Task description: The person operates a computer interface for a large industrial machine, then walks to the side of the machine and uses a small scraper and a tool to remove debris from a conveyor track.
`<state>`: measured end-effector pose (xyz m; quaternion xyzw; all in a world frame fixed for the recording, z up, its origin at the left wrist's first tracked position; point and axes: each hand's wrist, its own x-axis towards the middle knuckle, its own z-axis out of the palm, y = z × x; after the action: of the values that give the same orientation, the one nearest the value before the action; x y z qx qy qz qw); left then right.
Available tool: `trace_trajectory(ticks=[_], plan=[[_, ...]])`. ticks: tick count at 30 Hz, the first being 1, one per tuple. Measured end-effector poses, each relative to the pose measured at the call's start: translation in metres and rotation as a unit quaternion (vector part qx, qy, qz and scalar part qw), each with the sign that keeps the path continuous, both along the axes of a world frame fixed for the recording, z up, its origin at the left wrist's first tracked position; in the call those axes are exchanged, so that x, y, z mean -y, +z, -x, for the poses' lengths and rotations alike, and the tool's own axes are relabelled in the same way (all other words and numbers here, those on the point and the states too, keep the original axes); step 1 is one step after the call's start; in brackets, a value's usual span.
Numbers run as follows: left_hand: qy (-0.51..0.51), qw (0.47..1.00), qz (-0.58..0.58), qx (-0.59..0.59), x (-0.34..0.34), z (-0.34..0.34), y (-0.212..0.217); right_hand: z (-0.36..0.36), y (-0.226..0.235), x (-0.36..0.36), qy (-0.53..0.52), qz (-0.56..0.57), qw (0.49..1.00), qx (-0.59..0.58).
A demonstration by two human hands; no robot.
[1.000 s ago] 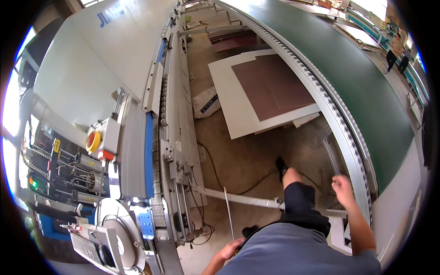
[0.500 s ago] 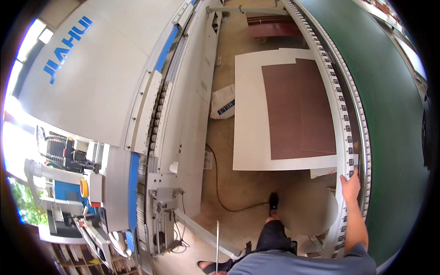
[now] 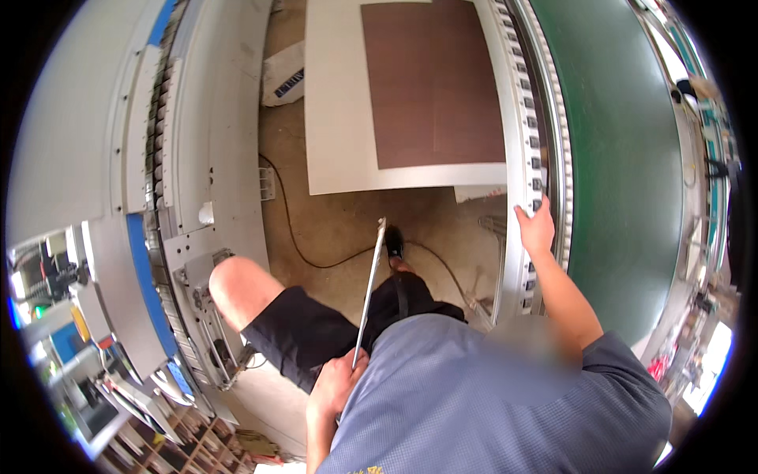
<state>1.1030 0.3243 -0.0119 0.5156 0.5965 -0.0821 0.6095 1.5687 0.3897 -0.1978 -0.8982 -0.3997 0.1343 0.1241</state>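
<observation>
My left hand (image 3: pixel 338 381) is closed around the lower end of a long, thin silvery rod (image 3: pixel 369 296), close against my shirt. The rod tilts up and away, its far tip over the floor in front of my legs. On the right, my right hand (image 3: pixel 538 231) rests on the white rail (image 3: pixel 517 166) with its row of dark rollers. Its thumb and index finger are spread apart; the other fingers are mostly hidden. My bare left knee (image 3: pixel 237 288) is raised beside the machine on the left.
Ahead lie brown sheets (image 3: pixel 430 87) on a larger white board (image 3: pixel 335 118). A long green belt (image 3: pixel 624 158) runs beyond the rail. A grey machine (image 3: pixel 87 118) stands left. A dark cable (image 3: pixel 304 257) crosses the floor by my foot, and a white sack (image 3: pixel 284 75) lies beside the board.
My view has shifted so the board sits higher and further left. My left hand and more of the rod have come into view. My left knee has risen; my right hand remains on the rail.
</observation>
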Motion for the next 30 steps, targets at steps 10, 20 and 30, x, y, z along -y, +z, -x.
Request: trace_trajectory(ticks=[10,20,30], plan=[[-0.168,0.983,0.07,0.008,-0.109,0.072,-0.075,0.022,0.003,-0.011,-0.114,0.079,0.99,0.026],[-0.382,0.91,0.075,0.144,-0.211,0.172,-0.206,0.015,-0.005,-0.004,-0.146,0.089,0.981,0.092],[-0.367,0.898,0.198,0.143,-0.266,0.123,-0.252,0.031,0.008,-0.003,-0.129,0.058,0.987,0.078]])
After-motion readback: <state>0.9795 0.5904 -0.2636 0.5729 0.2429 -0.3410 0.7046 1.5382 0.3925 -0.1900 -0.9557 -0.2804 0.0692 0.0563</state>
